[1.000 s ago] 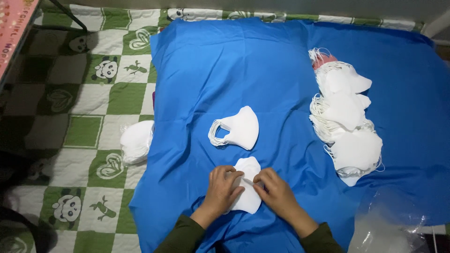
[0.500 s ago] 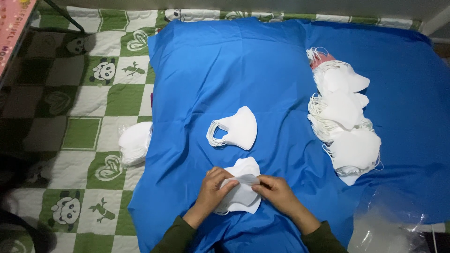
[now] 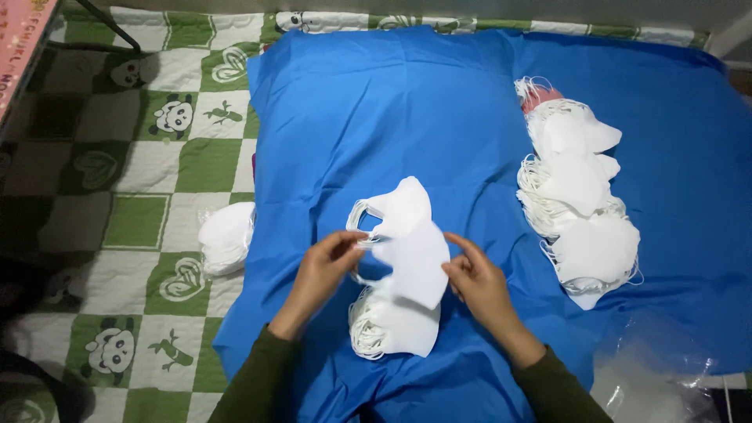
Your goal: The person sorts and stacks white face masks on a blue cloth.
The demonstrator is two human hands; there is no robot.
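Two hands: both raised just above a blue cloth [image 3: 439,117], sharing one white folded mask [image 3: 415,262].
Left hand [image 3: 325,266]: fingertips pinched on the mask's ear loop at its left edge; grasping, not clenched.
Right hand [image 3: 478,282]: thumb and fingers closed lightly on the mask's right edge.
Held mask: lifted clear of the cloth, tilted, between the hands and directly over a small stack.
Small stack [image 3: 392,325]: white masks with loops bunched at the left, lying on the cloth below the hands; judged to be the finished pieces.
Single mask [image 3: 403,205]: lies flat just beyond the held one, partly overlapped by it in this view.
Large pile [image 3: 580,200]: many loose masks with tangled loops, well apart to the right; judged to be the stock yet to be handled.
Progress: by the sizes of the two heaps, only a small share seems done and most remains.
Wrapped bundle [image 3: 227,235]: white masks in clear film, at the cloth's left edge on a green checked quilt [image 3: 141,164].
Clear plastic bag [image 3: 658,384]: crumpled at lower right.
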